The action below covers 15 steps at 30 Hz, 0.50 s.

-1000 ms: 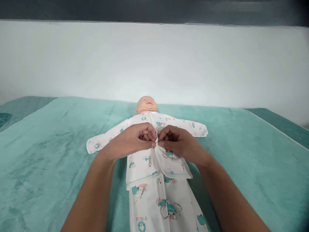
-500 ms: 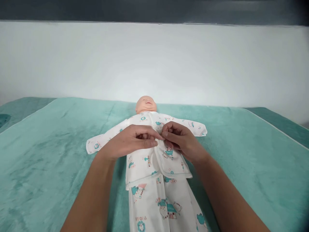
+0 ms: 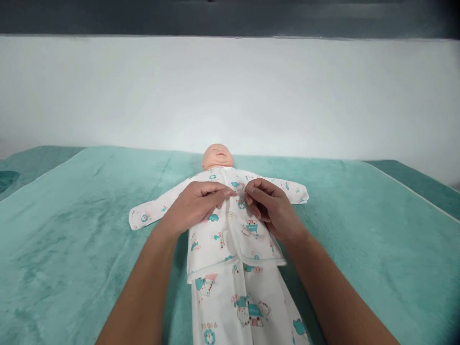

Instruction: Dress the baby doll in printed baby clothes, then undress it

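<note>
A baby doll (image 3: 217,156) lies on its back, dressed in a white long-sleeved baby shirt (image 3: 212,238) and matching printed trousers (image 3: 223,302). My left hand (image 3: 199,203) rests over the chest, its thumb and fingers closed on the shirt's front edge. Just to the right, my right hand (image 3: 269,203) pinches with thumb and forefinger at the other side of the front opening. A small gap separates the two sets of fingertips. Below them a round button or snap (image 3: 231,215) shows on the front seam. My fingers hide part of the upper chest.
A teal plush cover (image 3: 79,239) spreads under the doll and out to both sides. A white wall (image 3: 230,91) rises behind it, with a dark band (image 3: 230,18) along the top. The shirt's sleeves stretch out to left and right.
Both hands have moved slightly up the shirt front, toward the doll's neck. The fingertips have drawn a little apart, and the front seam below them is uncovered. The doll stays put.
</note>
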{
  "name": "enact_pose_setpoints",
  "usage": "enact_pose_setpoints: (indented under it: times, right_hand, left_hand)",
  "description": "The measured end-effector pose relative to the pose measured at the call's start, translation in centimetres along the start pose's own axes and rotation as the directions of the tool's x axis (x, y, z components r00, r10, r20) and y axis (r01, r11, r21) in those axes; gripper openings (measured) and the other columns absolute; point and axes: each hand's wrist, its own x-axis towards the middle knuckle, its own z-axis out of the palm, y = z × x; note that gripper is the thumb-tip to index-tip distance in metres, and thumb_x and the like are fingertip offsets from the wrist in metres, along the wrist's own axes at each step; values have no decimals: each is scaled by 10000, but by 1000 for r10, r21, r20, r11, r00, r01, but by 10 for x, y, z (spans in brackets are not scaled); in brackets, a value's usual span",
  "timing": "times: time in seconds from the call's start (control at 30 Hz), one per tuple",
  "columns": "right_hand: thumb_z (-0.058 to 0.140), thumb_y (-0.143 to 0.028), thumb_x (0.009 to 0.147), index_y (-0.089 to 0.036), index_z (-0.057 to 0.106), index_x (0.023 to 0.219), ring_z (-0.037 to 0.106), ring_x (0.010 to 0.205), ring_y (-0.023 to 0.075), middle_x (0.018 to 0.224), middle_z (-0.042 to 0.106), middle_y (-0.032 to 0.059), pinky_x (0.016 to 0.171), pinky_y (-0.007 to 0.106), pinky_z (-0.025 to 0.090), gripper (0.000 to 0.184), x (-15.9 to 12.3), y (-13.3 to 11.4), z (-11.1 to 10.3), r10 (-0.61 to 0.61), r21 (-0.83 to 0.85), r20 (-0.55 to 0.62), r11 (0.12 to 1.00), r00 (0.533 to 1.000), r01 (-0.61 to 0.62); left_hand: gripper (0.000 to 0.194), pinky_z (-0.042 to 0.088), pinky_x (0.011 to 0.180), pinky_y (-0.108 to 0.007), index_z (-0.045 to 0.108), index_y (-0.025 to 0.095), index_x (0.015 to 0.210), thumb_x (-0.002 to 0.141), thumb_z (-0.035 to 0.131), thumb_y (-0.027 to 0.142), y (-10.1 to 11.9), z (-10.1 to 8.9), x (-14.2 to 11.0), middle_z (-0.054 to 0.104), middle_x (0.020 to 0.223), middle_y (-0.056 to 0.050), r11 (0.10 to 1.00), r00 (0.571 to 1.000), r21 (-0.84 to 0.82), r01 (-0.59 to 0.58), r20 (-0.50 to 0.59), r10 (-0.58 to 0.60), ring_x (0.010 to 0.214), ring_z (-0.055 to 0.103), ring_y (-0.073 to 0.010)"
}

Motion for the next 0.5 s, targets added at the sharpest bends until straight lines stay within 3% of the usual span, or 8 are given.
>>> enact_pose_setpoints:
  times: [0.2, 0.33, 0.4, 0.5]
  right_hand:
    - [642, -372, 841, -201, 541, 752, 349, 425, 54, 576, 493, -52, 373, 210, 159, 217, -1, -1, 2, -11, -7, -12, 1000, 1000, 11]
    - [646, -376, 827, -206, 557, 772, 369, 426, 55, 606, 512, -47, 368, 210, 189, 199, 0, 2, 0, -37, -43, -87, 999, 995, 33]
    - [643, -364, 824, -211, 573, 790, 403, 455, 63, 634, 526, -41, 395, 215, 265, 172, 2, 6, -4, -130, -122, -230, 987, 964, 104]
    - [637, -340, 818, -217, 592, 793, 482, 569, 92, 707, 566, -23, 527, 238, 408, 133, 6, 11, -13, -283, -264, -415, 947, 865, 183]
  left_hand:
    - [432, 238, 426, -225, 696, 185, 676, 863, 509, 527, -3, 6, 3, 479, 552, 26, 981, 998, 188, -53, -28, 60, 460, 371, -74]
    - [438, 271, 454, -231, 715, 192, 693, 863, 511, 540, -7, 5, 4, 450, 516, 36, 986, 993, 163, -47, -95, 63, 467, 382, -82]
    - [421, 303, 491, -235, 730, 202, 748, 871, 504, 536, -11, 5, 6, 415, 502, 46, 988, 980, 144, -48, -186, 75, 486, 392, -89]
    - [412, 328, 540, -242, 736, 206, 791, 880, 489, 524, -15, 5, 8, 408, 502, 47, 984, 952, 163, -74, -284, 118, 534, 416, -106]
